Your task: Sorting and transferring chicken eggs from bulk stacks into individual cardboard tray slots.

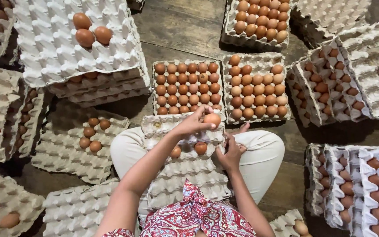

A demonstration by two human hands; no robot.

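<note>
An egg (212, 119) is held in the left hand (192, 124) above a lap tray (185, 175). The right hand (230, 154) is rested at the tray's three o'clock edge; full trays (187, 86) are seen at twelve.

Lap: egg tray (185, 175) with two eggs (200, 148) in it.
Ahead on the floor (185, 30): two full trays (185, 85) side by side.
Left: stacked trays (80, 52), three eggs (86, 30) on top.
Right: tilted trays (356, 184).

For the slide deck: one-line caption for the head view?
Left hand holds a brown egg over the lap tray; right hand rests at its edge.
</note>
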